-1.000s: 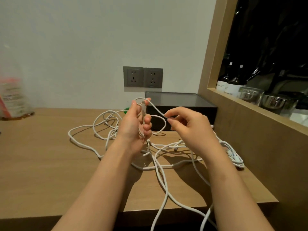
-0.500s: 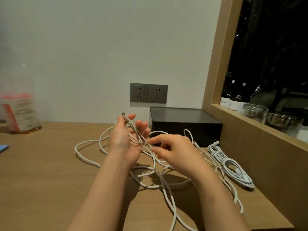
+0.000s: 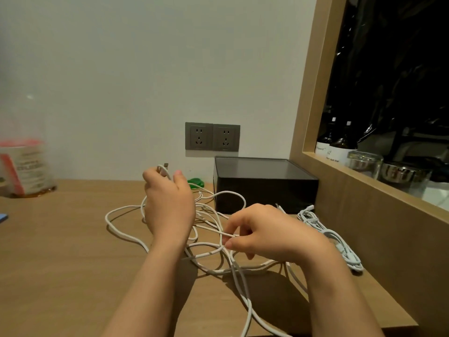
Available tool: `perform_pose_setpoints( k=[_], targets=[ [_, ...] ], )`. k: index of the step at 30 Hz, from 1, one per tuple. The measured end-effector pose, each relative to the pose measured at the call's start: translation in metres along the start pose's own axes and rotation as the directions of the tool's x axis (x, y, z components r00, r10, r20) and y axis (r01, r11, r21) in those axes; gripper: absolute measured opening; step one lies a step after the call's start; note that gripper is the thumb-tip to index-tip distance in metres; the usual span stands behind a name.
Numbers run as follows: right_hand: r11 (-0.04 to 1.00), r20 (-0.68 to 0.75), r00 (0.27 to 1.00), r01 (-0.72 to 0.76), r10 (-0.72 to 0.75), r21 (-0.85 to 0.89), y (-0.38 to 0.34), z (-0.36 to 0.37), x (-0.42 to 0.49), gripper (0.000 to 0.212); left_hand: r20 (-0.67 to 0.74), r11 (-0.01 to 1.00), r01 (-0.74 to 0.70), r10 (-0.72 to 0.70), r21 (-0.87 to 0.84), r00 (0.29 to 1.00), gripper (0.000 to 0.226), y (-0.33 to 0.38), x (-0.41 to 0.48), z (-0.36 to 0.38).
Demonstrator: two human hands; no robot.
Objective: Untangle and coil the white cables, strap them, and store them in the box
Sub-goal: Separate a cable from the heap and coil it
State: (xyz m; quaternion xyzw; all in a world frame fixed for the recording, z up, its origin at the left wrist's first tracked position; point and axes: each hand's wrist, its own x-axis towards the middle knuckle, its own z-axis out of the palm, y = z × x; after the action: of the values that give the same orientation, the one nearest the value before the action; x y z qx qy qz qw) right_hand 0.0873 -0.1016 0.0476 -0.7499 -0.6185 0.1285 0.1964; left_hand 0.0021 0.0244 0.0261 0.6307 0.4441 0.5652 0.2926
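The tangle of white cables [image 3: 213, 269] sprawls across the wooden tabletop [image 3: 60, 251]. The left hand [image 3: 167, 210], raised above it, curls its fingers round one cable end, whose connector [image 3: 166, 164] pokes out at the hand's twelve o'clock. At four o'clock from it, the right hand [image 3: 269, 234] pinches a strand between thumb and forefinger. The black box [image 3: 264, 188] sits at the tangle's one o'clock, and a separate cable bundle [image 3: 335, 239] at three.

Wooden desk [image 3: 60, 251]: loose tangle of white cables [image 3: 228, 191], one run trailing off the front edge. Left hand [image 3: 167, 207] held up, fingers curled round a cable end (connector tip showing above them). Right hand [image 3: 267, 234] pinching a strand over the tangle. Black box [image 3: 264, 186] behind, against the wall; coiled bundle [image 3: 345, 249] near its right corner.
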Motion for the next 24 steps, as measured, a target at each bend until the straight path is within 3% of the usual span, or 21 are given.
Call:
perform_pose_setpoints(
  k=[4, 8, 12, 17, 20, 22, 24],
  targets=[
    [1.0, -0.084, 0.996, 0.026, -0.027, -0.013, -0.004, -0.013, -0.012, 0.013, 0.082, 0.949, -0.045, 0.02, 0.311, 0.996, 0.038, -0.008, 0.0, 0.003],
    [0.999, -0.301, 0.953, 0.04, -0.045, -0.024, 0.003, -0.022, -0.019, 0.017, 0.216, 0.894, -0.145, 0.056, 0.423, 0.975, 0.046, -0.015, 0.005, 0.004],
    [0.997, -0.484, 0.871, 0.072, -0.078, -0.031, 0.011, -0.021, -0.013, 0.019, 0.414, 0.883, -0.301, 0.138, 0.36, 0.9, 0.053, -0.011, 0.002, 0.01],
    [0.996, -0.69, 0.719, 0.071, -0.085, -0.049, 0.023, -0.017, -0.006, 0.014, 0.667, 0.931, -0.344, 0.18, 0.121, 0.723, 0.061, -0.001, -0.018, 0.005],
    [0.997, -0.77, 0.633, 0.064, -0.073, -0.042, 0.031, -0.017, -0.005, 0.01, 0.757, 0.857, -0.497, 0.235, 0.134, 0.609, 0.073, 0.0, -0.019, 0.003],
    [0.997, -0.793, 0.604, 0.058, -0.073, -0.047, 0.033, -0.016, -0.003, 0.009, 0.791, 0.776, -0.606, 0.257, 0.175, 0.556, 0.063, -0.002, -0.016, 0.005],
    [0.997, -0.808, 0.585, 0.058, -0.069, -0.043, 0.034, -0.014, -0.002, 0.011, 0.804, 0.777, -0.614, 0.273, 0.14, 0.528, 0.045, -0.003, -0.014, 0.007]
  ],
)
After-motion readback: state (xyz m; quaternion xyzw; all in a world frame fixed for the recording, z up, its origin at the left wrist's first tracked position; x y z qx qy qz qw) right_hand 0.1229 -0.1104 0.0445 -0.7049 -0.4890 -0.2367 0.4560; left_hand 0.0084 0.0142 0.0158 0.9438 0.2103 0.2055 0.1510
